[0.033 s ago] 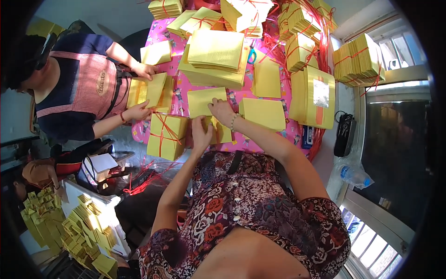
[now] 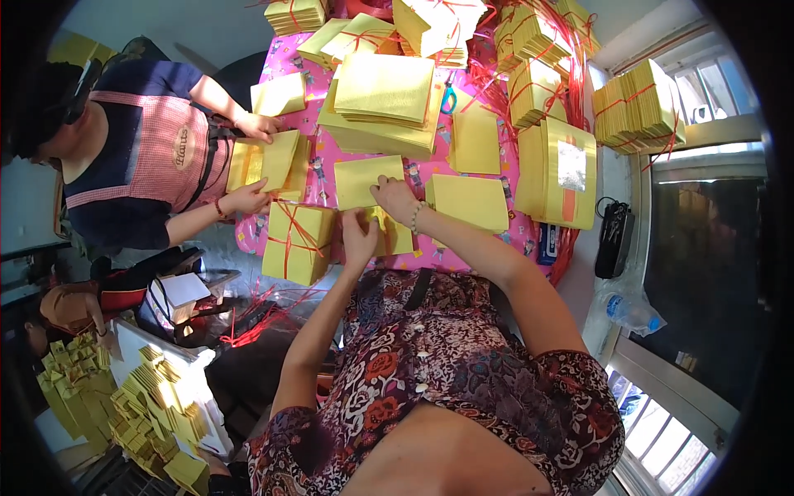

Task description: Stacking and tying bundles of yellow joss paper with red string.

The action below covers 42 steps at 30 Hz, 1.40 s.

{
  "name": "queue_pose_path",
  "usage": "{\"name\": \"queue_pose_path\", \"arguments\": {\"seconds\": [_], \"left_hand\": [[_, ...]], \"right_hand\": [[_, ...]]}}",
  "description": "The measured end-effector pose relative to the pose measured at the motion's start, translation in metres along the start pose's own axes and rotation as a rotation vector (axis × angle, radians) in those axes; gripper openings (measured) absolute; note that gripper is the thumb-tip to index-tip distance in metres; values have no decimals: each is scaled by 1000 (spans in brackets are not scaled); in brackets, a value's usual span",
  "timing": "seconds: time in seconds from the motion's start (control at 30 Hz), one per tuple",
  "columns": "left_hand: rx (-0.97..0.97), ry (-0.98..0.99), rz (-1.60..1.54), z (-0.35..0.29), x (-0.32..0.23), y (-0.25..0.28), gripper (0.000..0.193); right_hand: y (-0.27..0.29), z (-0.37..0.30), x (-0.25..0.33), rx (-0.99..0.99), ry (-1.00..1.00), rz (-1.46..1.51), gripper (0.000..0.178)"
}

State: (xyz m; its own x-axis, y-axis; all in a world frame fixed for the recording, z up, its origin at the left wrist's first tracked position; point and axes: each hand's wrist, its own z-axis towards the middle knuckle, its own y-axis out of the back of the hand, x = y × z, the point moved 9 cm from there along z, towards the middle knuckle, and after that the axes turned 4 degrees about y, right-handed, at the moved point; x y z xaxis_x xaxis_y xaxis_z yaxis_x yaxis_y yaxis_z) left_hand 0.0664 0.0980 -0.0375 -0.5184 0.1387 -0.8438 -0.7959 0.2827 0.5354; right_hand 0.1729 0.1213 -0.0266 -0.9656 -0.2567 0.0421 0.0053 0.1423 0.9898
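A yellow paper sheet (image 2: pixel 369 178) lies flat on the pink table cover in front of me. My right hand (image 2: pixel 397 201), a beaded bracelet at its wrist, has curled fingers gripping the sheet's lower right part. At the lower edge, the bent fingers and thumb of my left hand (image 2: pixel 361 237) hold the paper. Just below the sheet, between my hands and my body, is another yellow paper piece (image 2: pixel 397 237), partly covered by my hands. A flat yellow stack (image 2: pixel 469 202) rests beside my right forearm. Left of my left hand stands a yellow bundle (image 2: pixel 291 256) tied with red string.
Large yellow stacks (image 2: pixel 385 87) stand farther back, near blue-handled scissors (image 2: pixel 448 99). Tied bundles and red strings (image 2: pixel 571 74) line the right side. A co-worker in a checked apron (image 2: pixel 169 149) handles yellow paper at left. A plastic bottle (image 2: pixel 633 314) lies by the window.
The fingers of my left hand have drawn slightly toward me at the paper's lower edge. Otherwise the scene looks the same.
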Motion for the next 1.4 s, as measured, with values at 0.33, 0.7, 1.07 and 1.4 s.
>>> {"name": "queue_pose_path", "arguments": {"seconds": [0.33,0.7,1.07,1.4], "left_hand": [[-123,742,-1170,43,66,-12,20],[223,525,-1165,-4,-111,24,36],[506,179,-411,15,-108,-70,24],[340,44,-114,15,-96,-68,33]], "right_hand": [[38,-15,7,-77,-1,-38,15],[147,-147,-74,-636,-429,885,44],[87,-231,-138,-587,-731,781,46],[52,-223,-129,-514,-760,603,47]]}}
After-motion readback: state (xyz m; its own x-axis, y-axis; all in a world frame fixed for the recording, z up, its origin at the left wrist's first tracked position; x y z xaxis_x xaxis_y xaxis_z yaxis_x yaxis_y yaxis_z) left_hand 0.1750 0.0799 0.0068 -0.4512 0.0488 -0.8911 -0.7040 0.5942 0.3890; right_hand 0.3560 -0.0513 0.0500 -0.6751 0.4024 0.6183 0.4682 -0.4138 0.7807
